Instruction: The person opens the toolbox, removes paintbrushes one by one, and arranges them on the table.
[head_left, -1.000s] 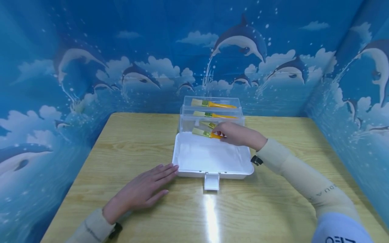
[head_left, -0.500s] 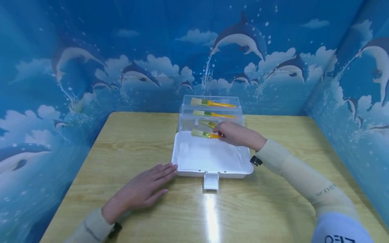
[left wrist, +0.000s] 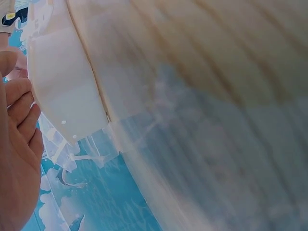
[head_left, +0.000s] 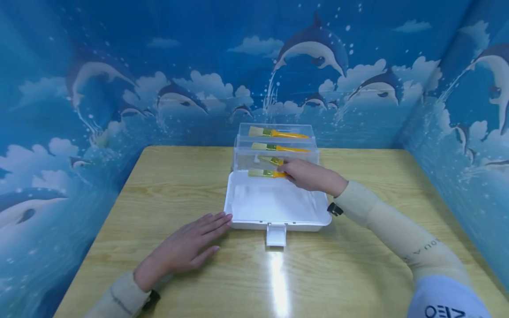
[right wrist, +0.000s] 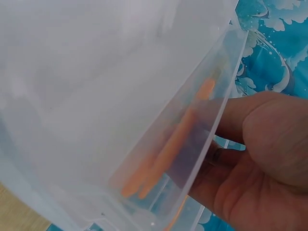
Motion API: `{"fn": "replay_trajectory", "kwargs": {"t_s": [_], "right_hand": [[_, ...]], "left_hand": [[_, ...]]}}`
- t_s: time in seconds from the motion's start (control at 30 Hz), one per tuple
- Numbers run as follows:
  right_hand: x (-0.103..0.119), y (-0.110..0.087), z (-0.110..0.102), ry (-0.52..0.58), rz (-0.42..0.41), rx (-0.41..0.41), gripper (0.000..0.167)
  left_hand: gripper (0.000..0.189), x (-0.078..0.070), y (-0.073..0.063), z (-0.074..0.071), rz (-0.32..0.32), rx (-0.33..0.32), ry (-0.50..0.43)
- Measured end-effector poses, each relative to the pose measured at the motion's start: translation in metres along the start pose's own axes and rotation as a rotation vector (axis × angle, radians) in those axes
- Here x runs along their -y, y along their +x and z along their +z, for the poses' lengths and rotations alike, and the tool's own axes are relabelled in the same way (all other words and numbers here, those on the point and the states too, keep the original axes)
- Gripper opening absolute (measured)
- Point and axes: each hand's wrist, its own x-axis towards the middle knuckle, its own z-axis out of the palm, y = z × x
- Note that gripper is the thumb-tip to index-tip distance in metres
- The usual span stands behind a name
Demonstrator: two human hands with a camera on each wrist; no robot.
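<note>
A white plastic box (head_left: 278, 201) stands open, with stepped clear trays (head_left: 242, 161) raised along its back. My right hand (head_left: 310, 174) reaches into the lowest tray, its fingertips pinching the orange handle of a flat paintbrush (head_left: 260, 173) whose pale bristles point left. Just behind it, a second paintbrush (head_left: 272, 160) has its handle hidden by the hand. Through the cloudy tray wall, the right wrist view shows orange handles (right wrist: 173, 144) beside my fingers. My left hand (head_left: 187, 243) lies flat, straight fingertips touching the box's front left corner.
Two more paintbrushes lie in the upper trays, one in the middle tray (head_left: 280, 148) and one in the top tray (head_left: 278, 133). A white latch (head_left: 276, 235) hangs off the box front. The wooden table (head_left: 175, 176) meets a dolphin-printed backdrop (head_left: 199, 53) at back and sides.
The front paintbrush has gone from a slight tilt to nearly level, slightly further into the lowest tray with my right hand. The left hand has stayed at the box corner.
</note>
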Motion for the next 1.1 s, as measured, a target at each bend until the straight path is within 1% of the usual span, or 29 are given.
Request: {"fn": "replay_trajectory", "kwargs": {"t_s": [0.2,0.3,0.57,0.8,1.0,1.1], "right_hand": [[0.0029,0.0004,-0.0018,-0.002,0.01,0.002,0.027],[0.0036,0.0005,-0.0026,0.001,0.018,0.007,0.026],[0.0038,0.0001,-0.0022,0.008,0.011,0.009,0.025],[0.0016,-0.0001,-0.0019,0.025,0.029,0.012,0.027],[0.0004,-0.0017,-0.0013,0.038,0.005,-0.002,0.026],[-0.0001,-0.0026,-0.0004,0.045,-0.004,-0.006,0.026]], "left_hand": [[0.063,-0.0009,-0.0011,-0.0007,-0.033,0.056,-0.004],[0.064,-0.0012,-0.001,-0.002,-0.038,0.074,-0.006],[0.063,-0.0013,0.0,-0.0036,-0.023,0.064,0.008],[0.064,-0.0016,0.0005,-0.0023,-0.015,0.055,0.018],[0.064,-0.0034,0.0006,-0.0034,-0.033,0.069,0.012],[0.063,-0.0039,-0.0004,-0.0035,-0.036,0.065,0.01]]}}
